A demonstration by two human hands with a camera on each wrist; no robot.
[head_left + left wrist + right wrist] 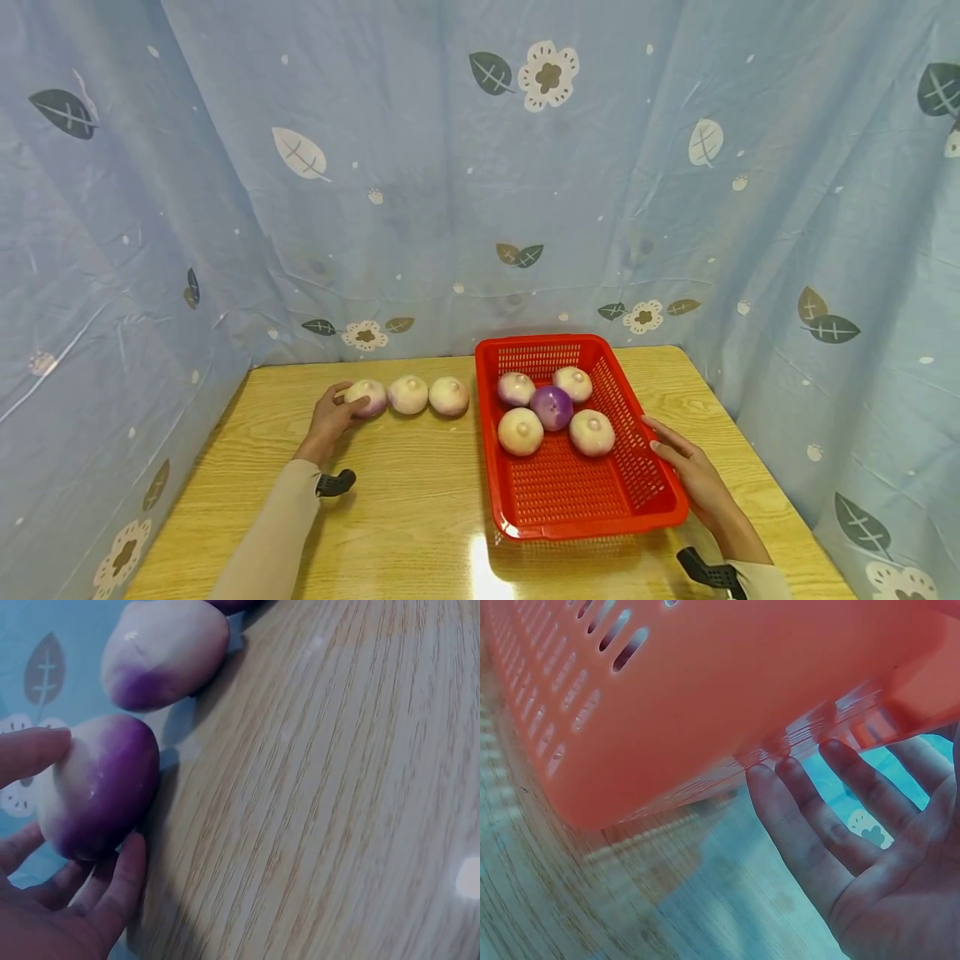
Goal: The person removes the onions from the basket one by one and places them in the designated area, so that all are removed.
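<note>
Three white-and-purple turnips lie in a row on the wooden table (420,500). My left hand (347,407) grips the leftmost turnip (367,397), thumb on top and fingers under it; up close that turnip (97,787) sits between my thumb (30,754) and fingers (112,892). The middle turnip (408,394) (165,652) and the right one (448,396) lie free. A red slotted basket (592,521) holds several turnips, one all purple (552,407). My right hand (675,454) lies with straight fingers (810,825) against the basket's right wall (705,712).
A blue cloth with leaf and flower prints (480,167) hangs close behind and at both sides of the table. Bare wood shows in front of the turnip row and left of the basket. The table's right edge runs just past my right hand.
</note>
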